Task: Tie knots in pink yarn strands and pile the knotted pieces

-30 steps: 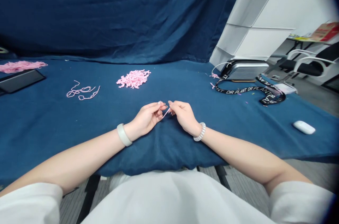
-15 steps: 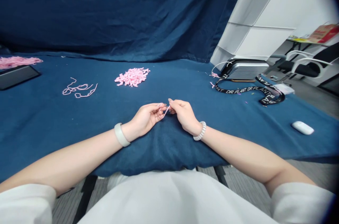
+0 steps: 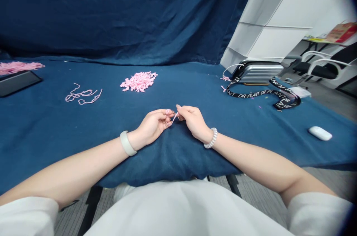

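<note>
The left hand (image 3: 152, 126) and right hand (image 3: 195, 122) pinch 1 pink string (image 3: 174, 118) in their fingers (image 3: 183, 111), work apparently partway: heaped pieces (image 3: 138, 82) lie beyond the fingers, loose strands (image 3: 96, 98), seemingly unworked, to their left.

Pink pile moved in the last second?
No. The pink pile keeps its place right of the loose pink strands on the blue cloth; both drift slightly left in frame together, likely camera motion.

Pink strand (image 3: 174, 118), seemingly plain, blue tablecloth (image 3: 189, 83), white-lettered black lanyard (image 3: 251, 95)
</note>
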### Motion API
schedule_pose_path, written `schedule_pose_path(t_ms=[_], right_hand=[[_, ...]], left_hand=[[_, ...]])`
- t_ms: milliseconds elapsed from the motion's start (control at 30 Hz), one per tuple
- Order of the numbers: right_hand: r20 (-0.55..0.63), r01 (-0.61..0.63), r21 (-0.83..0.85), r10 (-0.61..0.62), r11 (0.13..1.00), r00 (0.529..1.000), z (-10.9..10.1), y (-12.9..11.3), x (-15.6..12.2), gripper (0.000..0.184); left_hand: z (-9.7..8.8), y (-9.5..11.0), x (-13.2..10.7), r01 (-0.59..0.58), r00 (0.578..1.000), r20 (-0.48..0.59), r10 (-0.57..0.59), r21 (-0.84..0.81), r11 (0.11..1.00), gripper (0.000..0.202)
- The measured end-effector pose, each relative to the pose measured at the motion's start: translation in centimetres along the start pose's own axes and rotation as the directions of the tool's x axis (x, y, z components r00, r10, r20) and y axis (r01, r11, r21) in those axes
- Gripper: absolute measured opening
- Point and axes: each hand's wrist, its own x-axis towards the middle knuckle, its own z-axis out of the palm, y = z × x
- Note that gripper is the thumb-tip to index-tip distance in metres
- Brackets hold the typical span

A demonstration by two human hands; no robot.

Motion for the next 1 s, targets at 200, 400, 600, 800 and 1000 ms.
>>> schedule_pose_path(t_ms=[200,400,600,800,1000], right_hand=[[-0.008,0.003,0.039,-0.003,0.999,1.000,-0.08,0.44,0.13,0.039],[-0.005,0.007,0.020,-0.007,1.000,1.000,-0.06,0.38,0.11,0.040],[-0.004,0.007,-0.011,-0.007,1.000,1.000,0.00,0.23,0.10,0.040],[-0.119,-0.009,0.112,0.022,0.994,0.993,-0.14,0.79,0.70,0.037],[-0.133,-0.018,0.360,0.070,0.933,0.989,-0.06,0.52,0.72,0.032]], left_hand=[[-0.03,0.25,0.09,0.043,0.995,-0.079,-0.052,-0.104,0.994,0.016],[-0.02,0.21,0.08,0.046,0.996,-0.076,-0.056,-0.123,0.991,0.028],[-0.05,0.23,-0.07,0.030,0.998,-0.044,-0.035,-0.102,0.994,0.032],[0.00,0.18,-0.39,0.018,0.999,-0.025,-0.021,-0.114,0.993,0.029],[0.20,0.12,-0.28,0.033,0.999,-0.037,-0.037,-0.100,0.994,0.022]])
